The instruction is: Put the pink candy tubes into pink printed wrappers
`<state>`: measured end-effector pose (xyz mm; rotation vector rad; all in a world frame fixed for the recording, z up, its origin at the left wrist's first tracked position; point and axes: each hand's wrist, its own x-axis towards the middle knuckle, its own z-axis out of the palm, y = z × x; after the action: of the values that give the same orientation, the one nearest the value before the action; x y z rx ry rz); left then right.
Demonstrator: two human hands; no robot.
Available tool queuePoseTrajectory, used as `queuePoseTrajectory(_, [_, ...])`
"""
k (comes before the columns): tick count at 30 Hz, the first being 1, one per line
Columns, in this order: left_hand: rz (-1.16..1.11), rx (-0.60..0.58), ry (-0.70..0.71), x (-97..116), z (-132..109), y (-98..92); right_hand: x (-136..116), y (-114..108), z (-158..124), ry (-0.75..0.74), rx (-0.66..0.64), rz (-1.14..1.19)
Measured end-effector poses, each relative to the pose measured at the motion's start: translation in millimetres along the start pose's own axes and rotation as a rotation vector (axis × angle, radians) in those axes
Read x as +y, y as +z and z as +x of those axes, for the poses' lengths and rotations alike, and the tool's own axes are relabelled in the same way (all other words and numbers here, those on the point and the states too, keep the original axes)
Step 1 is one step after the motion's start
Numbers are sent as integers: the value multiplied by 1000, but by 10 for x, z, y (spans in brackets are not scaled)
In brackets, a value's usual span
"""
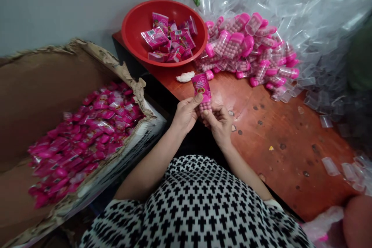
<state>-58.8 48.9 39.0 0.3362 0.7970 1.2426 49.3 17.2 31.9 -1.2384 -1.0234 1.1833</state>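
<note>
A pink printed sleeve (201, 86) stands upright between my hands, with a clear case of pink balls (205, 106) showing out of its lower end. My left hand (187, 113) pinches the sleeve's lower left side, thumb on its front. The fingers of my right hand (218, 123) close on the bottom of the case, thumb in front. Just beyond the sleeve lies a crumpled white scrap (185, 76). Many filled clear cases with pink caps (232, 44) are heaped on the red-brown table (250, 124), to the right of the sleeve.
A red bowl (128, 31) holding pink packets (155, 38) sits at the table's back left corner. At left, a torn cardboard box (31, 73) holds many wrapped pink pieces (95, 128). Clear empty cases (290, 4) pile up at the back right; some lie loose at the right edge.
</note>
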Motion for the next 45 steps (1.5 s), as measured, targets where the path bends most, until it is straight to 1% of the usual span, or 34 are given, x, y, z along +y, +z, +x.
queuePoseTrajectory(3, [48, 41, -16, 18, 5, -11, 26, 8, -26, 3, 1, 26])
queuePoseTrajectory(6, [73, 86, 5, 13, -10, -2, 20, 12, -36, 34, 25, 51])
queuePoseTrajectory(8, [76, 91, 15, -1, -22, 9, 7, 13, -37, 58, 20, 63])
queuePoseTrajectory(11, [77, 66, 23, -27, -28, 28, -9, 13, -40, 70, 2, 55])
queuePoseTrajectory(15, [64, 32, 25, -25, -33, 53, -15, 16, -45, 23, -4, 39])
queuePoseTrajectory(17, [67, -12, -12, -2, -43, 51, -16, 18, -39, 62, -27, 92])
queuePoseTrajectory(19, [80, -62, -61, 23, -52, 32, -18, 18, -32, 137, -53, 175])
queuePoseTrajectory(21, [116, -80, -81, 37, -52, 4, -21, 14, -33, 186, -55, 223])
queuePoseTrajectory(23, [192, -46, -27, 30, -45, -18, -27, 5, -41, 165, -23, 181])
queuePoseTrajectory(26, [314, 23, 113, -11, -41, -17, -29, -14, -43, 68, 33, 73])
queuePoseTrajectory(27, [328, 39, 144, -26, -45, -9, -25, -19, -34, 67, 33, 72])
queuePoseTrajectory(29, [297, 54, 160, -51, -62, 11, -11, -25, -3, 130, 2, 145])
queuePoseTrajectory(32, [156, -2, 77, -62, -89, 28, 20, -20, 41, 224, -37, 281])
queuePoseTrajectory(34, [70, -55, 12, -57, -92, 24, 38, -14, 42, 224, -34, 296])
queuePoseTrajectory(35, [49, -61, -4, -55, -87, 21, 46, -13, 33, 211, -30, 271])
queuePoseTrajectory(37, [43, -30, 2, -59, -72, 18, 66, -17, 1, 155, -11, 171])
queuePoseTrajectory(40, [54, 45, 47, -90, -63, 37, 105, -37, -37, 9, 41, -7])
queuePoseTrajectory(41, [58, 68, 65, -105, -68, 48, 115, -44, -40, -16, 51, -37])
queuePoseTrajectory(42, [65, 89, 82, -119, -79, 58, 121, -50, -37, -11, 51, -37])
queuePoseTrajectory(43, [74, 107, 97, -132, -94, 66, 121, -54, -30, 24, 37, -7])
queuePoseTrajectory(45, [96, 118, 111, -146, -127, 68, 103, -54, -12, 147, -7, 114])
